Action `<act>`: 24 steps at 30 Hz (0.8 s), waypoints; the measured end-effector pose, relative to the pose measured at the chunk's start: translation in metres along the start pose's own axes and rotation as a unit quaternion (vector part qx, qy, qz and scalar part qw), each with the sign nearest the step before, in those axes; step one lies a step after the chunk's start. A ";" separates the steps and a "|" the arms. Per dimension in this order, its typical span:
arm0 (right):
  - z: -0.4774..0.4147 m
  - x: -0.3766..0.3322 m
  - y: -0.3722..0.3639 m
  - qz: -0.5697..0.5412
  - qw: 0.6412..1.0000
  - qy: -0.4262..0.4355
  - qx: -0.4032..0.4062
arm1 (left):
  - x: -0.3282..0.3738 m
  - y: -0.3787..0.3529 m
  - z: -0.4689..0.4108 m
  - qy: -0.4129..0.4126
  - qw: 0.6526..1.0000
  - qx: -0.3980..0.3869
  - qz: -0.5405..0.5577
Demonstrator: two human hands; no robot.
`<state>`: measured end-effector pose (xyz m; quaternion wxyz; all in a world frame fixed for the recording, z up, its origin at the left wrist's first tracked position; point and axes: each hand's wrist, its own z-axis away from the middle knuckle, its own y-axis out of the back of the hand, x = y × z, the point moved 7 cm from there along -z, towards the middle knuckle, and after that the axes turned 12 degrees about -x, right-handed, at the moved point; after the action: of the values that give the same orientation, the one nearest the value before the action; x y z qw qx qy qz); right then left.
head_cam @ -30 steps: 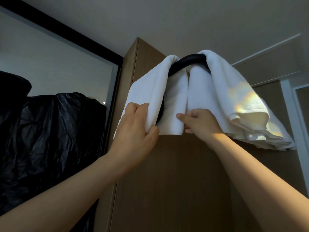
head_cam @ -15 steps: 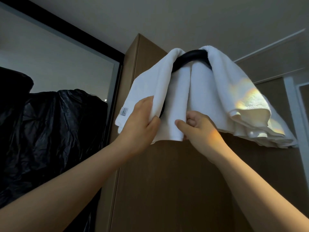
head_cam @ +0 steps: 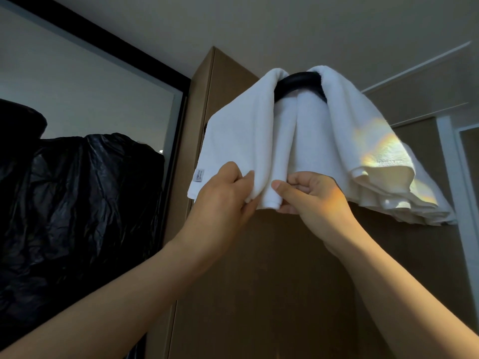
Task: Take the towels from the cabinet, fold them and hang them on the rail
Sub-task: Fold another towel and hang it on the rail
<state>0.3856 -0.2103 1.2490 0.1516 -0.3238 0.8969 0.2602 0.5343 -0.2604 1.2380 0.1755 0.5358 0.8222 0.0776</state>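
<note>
Evening out the hang: L hand [head_cam: 223,193] has thumb and fingers clamped on the bottom hem of the left towel [head_cam: 238,141]. R hand [head_cam: 316,200] has fingers curled, thumb pinching the bottom of the narrow inner fold just beside it. Can't tell for sure if that fold belongs to the left towel or the right towel [head_cam: 344,130].

Location: both white towels are draped over the black curved rail [head_cam: 298,82], high on the brown cabinet [head_cam: 272,268], touching each other at the middle. A bare bit of rail shows between them at the top.

To do this step well, imo: pull straight down w/ both hands evenly, light tension, so the hem sits level and the folds lie flat. A sideways tug is risky, since the cloth could slide round the curve or bunch up. Front and back drops should match so it doesn't creep off. Right towel looks bunched at its lower edge and prob needs the same smoothing.

Orientation: left towel's long axis runs vertical, folded over the rail at the top, hem pointing down. It flares out to the left lower down. Small label [head_cam: 199,175] sits at the lower-left corner, facing the cam.

Black plastic sheet [head_cam: 77,190] off to the left, not involved.
</note>
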 end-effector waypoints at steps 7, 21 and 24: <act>0.002 -0.015 0.000 0.005 0.999 -0.015 -0.041 | -0.010 -0.016 0.013 -0.041 0.991 -0.050 0.118; -0.008 -0.037 -0.013 0.193 0.980 -0.054 -0.006 | -0.114 -0.091 0.054 0.424 0.619 -0.002 0.661; -0.007 -0.037 -0.015 0.180 0.982 -0.052 -0.014 | -0.117 -0.113 0.040 0.405 0.541 -0.032 0.736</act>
<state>0.4223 -0.2059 1.2654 0.1442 -0.1449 0.9276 0.3126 0.4949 -0.4157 1.1890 -0.2778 0.8583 0.1191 0.4148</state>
